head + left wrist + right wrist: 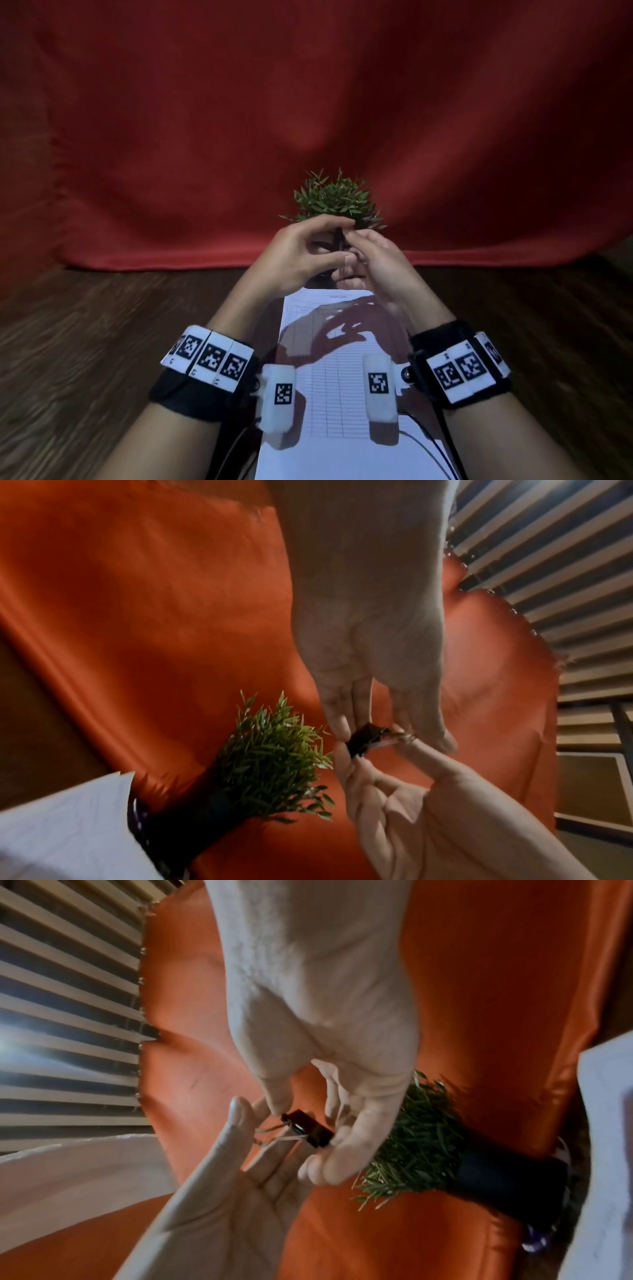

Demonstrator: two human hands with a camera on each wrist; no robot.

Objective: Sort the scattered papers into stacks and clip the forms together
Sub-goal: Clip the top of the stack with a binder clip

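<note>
A small black binder clip (339,238) with silver wire handles is held up between both hands, above the far end of the paper stack (337,380). My left hand (344,244) pinches the clip's black body (310,1131) between thumb and curled fingers. My right hand (359,241) meets it from the right, thumb and straight fingers at the wire handles (270,1133). In the left wrist view the clip (365,741) sits between the fingertips of both hands. The top sheet is a printed form with a ruled table, partly under the hands' shadow.
A small green plant (337,200) in a dark pot stands just beyond the hands, close to the stack's far edge (68,826). A red cloth (308,102) hangs behind it. Dark wooden tabletop (102,342) lies on both sides of the papers.
</note>
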